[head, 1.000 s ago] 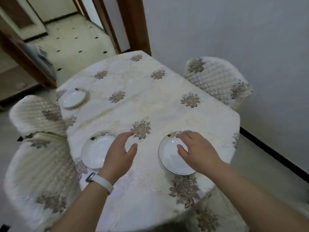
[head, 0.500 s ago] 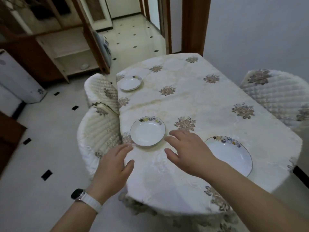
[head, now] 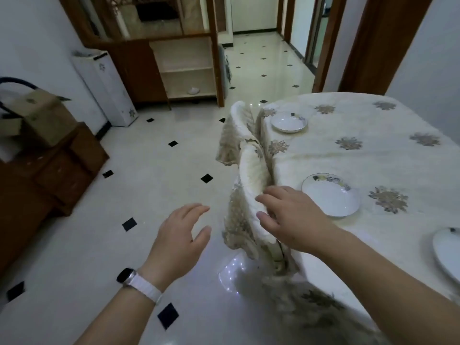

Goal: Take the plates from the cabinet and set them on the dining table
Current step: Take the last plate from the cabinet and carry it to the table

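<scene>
Three white plates with floral rims lie on the dining table [head: 361,155], which wears a cream flowered cloth: a far plate [head: 288,122], a middle plate [head: 331,195], and a near plate [head: 448,252] cut off by the right edge. My left hand [head: 179,237], with a white watch on the wrist, hovers over the floor with fingers spread and empty. My right hand [head: 291,217] hangs above a chair back beside the table, fingers relaxed, holding nothing. The open wooden cabinet [head: 186,68] stands across the room, with one small white dish [head: 193,90] on its bottom shelf.
Two covered chairs [head: 251,175] are tucked against the table's left side. A white appliance [head: 107,85] stands left of the cabinet. A brown sideboard [head: 49,175] with a cardboard box [head: 42,115] fills the left. Tiled floor [head: 159,155] lies between me and the cabinet.
My view has swung left from the table toward the cabinet. Both hands have left the plates and now hang empty, left over the floor, right over a chair.
</scene>
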### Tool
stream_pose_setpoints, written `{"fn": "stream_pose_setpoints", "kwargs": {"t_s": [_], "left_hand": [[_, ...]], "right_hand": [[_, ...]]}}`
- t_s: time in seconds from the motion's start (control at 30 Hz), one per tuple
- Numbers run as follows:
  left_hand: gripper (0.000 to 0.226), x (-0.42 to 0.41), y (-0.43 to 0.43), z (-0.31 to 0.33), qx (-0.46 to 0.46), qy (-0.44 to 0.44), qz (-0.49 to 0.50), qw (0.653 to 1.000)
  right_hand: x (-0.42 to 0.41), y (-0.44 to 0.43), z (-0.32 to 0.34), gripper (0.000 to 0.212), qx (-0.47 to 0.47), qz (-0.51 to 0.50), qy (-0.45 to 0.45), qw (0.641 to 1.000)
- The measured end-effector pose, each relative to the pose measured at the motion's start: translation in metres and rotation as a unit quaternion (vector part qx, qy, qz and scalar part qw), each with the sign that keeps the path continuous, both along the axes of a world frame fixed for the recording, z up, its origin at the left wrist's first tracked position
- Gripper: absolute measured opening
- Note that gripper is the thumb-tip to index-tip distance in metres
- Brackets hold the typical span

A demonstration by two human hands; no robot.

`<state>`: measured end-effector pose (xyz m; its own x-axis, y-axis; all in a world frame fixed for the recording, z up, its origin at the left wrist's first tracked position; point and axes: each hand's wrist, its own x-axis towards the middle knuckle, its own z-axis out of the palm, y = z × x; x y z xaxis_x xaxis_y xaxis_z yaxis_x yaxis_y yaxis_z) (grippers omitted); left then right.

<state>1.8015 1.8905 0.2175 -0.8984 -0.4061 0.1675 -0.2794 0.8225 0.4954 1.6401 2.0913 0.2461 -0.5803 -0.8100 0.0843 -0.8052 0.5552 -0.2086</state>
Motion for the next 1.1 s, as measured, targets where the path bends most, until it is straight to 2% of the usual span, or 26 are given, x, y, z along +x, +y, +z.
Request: {"fn": "stream_pose_setpoints", "kwargs": {"t_s": [0.17, 0.33, 0.57, 0.77, 0.93, 1.1], "left_hand": [[0.058, 0.049, -0.070, 0.008, 0.017, 0.025, 0.044, 0.999], [0.053, 0.080, -0.120, 0.005, -0.039, 0.023, 0.065, 0.997], [0.049, 0.091, -0.164, -0.007, -0.082, -0.008, 0.104, 0.991], [0.046, 0.058, -0.220, -0.010, -0.117, -0.038, 0.128, 0.984], [0.046, -0.003, -0.272, -0.007, -0.135, -0.064, 0.144, 0.978], [0.046, -0.065, -0.319, 0.006, -0.149, -0.049, 0.151, 0.976]], "right_hand": [[0.046, -0.083, 0.008, 0.055, -0.012, 0.035, -0.011, 0.999], [0.057, -0.133, 0.014, 0.048, 0.000, 0.053, -0.001, 0.999], [0.051, -0.197, 0.004, 0.055, 0.024, 0.093, 0.004, 0.995], [0.012, -0.261, -0.015, 0.055, 0.026, 0.126, -0.008, 0.992], [-0.043, -0.314, -0.024, 0.048, 0.030, 0.139, -0.020, 0.990], [-0.107, -0.362, -0.019, 0.060, 0.047, 0.157, -0.024, 0.986]]}}
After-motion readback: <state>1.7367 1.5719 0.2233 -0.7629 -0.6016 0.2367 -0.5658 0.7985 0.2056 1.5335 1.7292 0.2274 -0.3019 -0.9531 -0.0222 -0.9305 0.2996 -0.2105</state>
